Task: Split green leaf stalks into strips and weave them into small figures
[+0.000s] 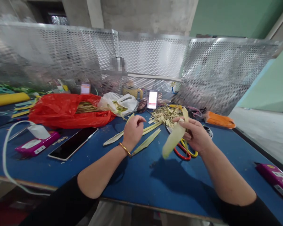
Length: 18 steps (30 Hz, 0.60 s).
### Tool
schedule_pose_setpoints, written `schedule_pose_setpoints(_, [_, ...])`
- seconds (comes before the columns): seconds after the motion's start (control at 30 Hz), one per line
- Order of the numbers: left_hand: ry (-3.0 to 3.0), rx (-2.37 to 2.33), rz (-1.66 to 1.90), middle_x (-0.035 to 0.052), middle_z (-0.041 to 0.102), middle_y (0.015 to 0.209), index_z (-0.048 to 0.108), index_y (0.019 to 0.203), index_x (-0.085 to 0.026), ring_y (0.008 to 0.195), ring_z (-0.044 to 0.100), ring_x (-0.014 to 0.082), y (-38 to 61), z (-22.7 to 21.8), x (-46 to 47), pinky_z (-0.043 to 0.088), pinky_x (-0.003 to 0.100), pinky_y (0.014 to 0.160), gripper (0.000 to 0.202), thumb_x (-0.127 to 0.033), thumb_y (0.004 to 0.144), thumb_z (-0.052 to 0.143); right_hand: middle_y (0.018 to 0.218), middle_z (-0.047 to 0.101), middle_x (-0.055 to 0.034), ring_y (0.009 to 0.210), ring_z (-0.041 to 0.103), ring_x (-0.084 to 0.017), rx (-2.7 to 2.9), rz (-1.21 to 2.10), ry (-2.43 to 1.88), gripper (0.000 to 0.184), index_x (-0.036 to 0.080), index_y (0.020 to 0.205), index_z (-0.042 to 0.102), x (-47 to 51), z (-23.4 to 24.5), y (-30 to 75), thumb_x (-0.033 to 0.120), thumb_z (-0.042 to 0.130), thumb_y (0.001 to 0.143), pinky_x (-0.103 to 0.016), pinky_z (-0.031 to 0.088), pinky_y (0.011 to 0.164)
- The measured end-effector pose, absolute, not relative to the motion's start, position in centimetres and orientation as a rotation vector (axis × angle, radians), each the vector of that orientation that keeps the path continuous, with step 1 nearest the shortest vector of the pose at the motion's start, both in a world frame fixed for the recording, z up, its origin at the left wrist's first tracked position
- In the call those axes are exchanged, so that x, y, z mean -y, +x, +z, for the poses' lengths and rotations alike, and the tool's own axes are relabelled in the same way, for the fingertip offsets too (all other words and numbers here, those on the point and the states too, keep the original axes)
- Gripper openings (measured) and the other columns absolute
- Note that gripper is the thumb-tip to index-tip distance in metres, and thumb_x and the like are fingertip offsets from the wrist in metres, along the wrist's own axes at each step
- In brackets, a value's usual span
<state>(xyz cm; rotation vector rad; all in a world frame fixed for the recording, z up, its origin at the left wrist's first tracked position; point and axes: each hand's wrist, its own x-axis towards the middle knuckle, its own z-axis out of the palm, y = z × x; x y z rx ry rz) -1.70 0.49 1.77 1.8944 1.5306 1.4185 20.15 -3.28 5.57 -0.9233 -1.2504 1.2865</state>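
A person works over a blue tabletop [136, 188].
Clock directions run from the person's body. A red plastic bag [54, 106] slumps at eleven o'clock; loose pale strips [147, 142] lie at twelve. A wide, pale-green strip [174, 139] hangs at one o'clock, its lower end free. It looks thin, so a light pinch, with the free end steadied from below, should guard against tearing. The right hand [196, 133] pinches this strip between thumb and fingers, its forearm [228, 172] slanting in from three o'clock. The left hand [133, 129], at twelve, curls its fingers above the loose strips; whether it grips one cannot be told. A red scissor handle [184, 158] lies by the right hand's seven o'clock.
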Motion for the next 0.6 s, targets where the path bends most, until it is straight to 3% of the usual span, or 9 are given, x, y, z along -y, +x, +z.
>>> schedule_pose_setpoints(0.07, [1.688,-1.225,1.381,0.0032,0.066,0.079,0.065,0.081,-0.018,0.074,0.059,0.0160,-1.2,1.9,-0.1,0.044,0.026,0.069,0.017,-0.027,0.083,0.051,0.045,0.035,0.0094,0.036,0.020,-0.003,1.314,1.354,-0.938,0.026,0.015,0.092,0.068,3.6,5.6,19.9,0.033,0.070,0.072,-0.021,0.009,0.037])
schedule_pose_setpoints(0.2, [1.391,-0.694,0.839,0.0037,0.065,0.074,0.067,0.082,-0.015,0.065,0.060,0.0139,0.5,1.4,1.8,0.047,0.025,0.062,0.035,-0.049,0.078,0.062,0.049,0.043,0.0085,0.037,0.023,-0.002,1.464,1.377,-1.011,0.031,0.015,0.093,0.066,3.9,4.9,18.5,0.032,0.074,0.069,-0.020,0.011,0.037])
schedule_pose_setpoints(0.3, [1.297,-0.690,0.778,0.0012,0.062,0.065,0.067,0.077,-0.013,0.054,0.056,0.0110,1.3,0.9,2.8,0.045,0.023,0.054,0.032,-0.044,0.069,0.073,0.052,0.046,0.0082,0.038,0.028,-0.003,1.466,1.319,-1.062,0.032,0.016,0.092,0.064,3.9,4.3,17.7,0.034,0.075,0.067,-0.020,0.015,0.038])
schedule_pose_setpoints(0.47, [1.340,-0.850,0.927,-0.0031,0.056,0.054,0.061,0.062,-0.014,0.044,0.048,0.0074,1.3,1.1,3.1,0.038,0.019,0.043,0.019,-0.029,0.066,0.072,0.053,0.047,0.0074,0.038,0.031,-0.004,1.304,1.316,-1.136,0.028,0.017,0.077,0.060,3.6,3.1,17.2,0.034,0.077,0.063,-0.021,0.014,0.037])
schedule_pose_setpoints(0.6, [1.246,-0.824,0.958,-0.0025,0.058,0.059,0.061,0.067,-0.014,0.049,0.052,0.0082,1.2,1.2,2.8,0.044,0.020,0.049,0.015,-0.027,0.066,0.070,0.051,0.046,0.0075,0.039,0.031,-0.004,1.343,1.271,-1.111,0.022,0.018,0.071,0.058,3.6,2.8,17.1,0.032,0.074,0.065,-0.021,0.017,0.039])
